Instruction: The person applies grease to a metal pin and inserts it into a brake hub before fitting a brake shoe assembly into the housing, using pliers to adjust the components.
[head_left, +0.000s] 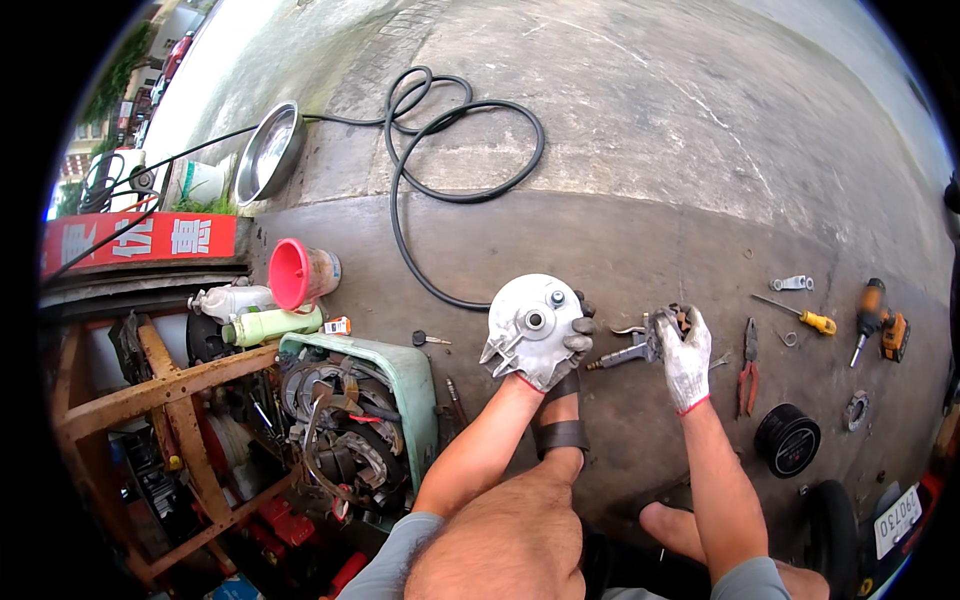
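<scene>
a detached metal plate is clamped in the left hand; whether the air gun is gripped by the right hand cannot be told, nor what remains.

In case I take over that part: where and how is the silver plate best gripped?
Probably pinch the silver plate by its upper-left rim, coming from the upper left, thumb on the face and fingers behind. The rim there is smoothly rounded, while the left hand has its fingers around the right edge and a lug juts at lower left.
</scene>
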